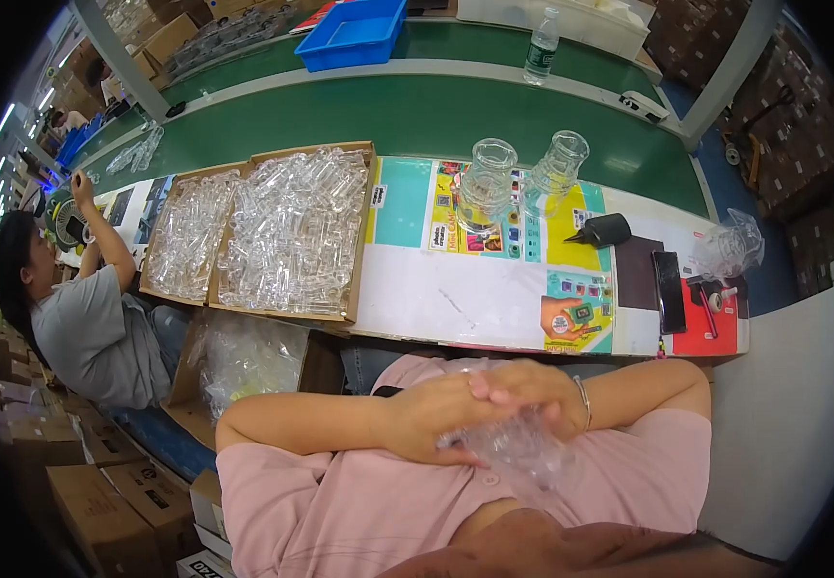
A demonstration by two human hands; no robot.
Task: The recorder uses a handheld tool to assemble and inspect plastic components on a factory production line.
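Note:
Close against my chest, my left hand and my right hand are closed together around a clear plastic piece. The piece is see-through and slightly blurred, so its exact kind cannot be made out. My fingers overlap at its top, and part of it is hidden beneath them. Beyond my hands, on the table, stand two clear waisted vessels, a left one and a right one. A black cone-tipped bottle lies to their right.
Left on the table, a cardboard tray holds many clear plastic parts. Another clear piece lies at the right end, near a black phone-like object. A blue bin and water bottle stand behind. A co-worker sits at left.

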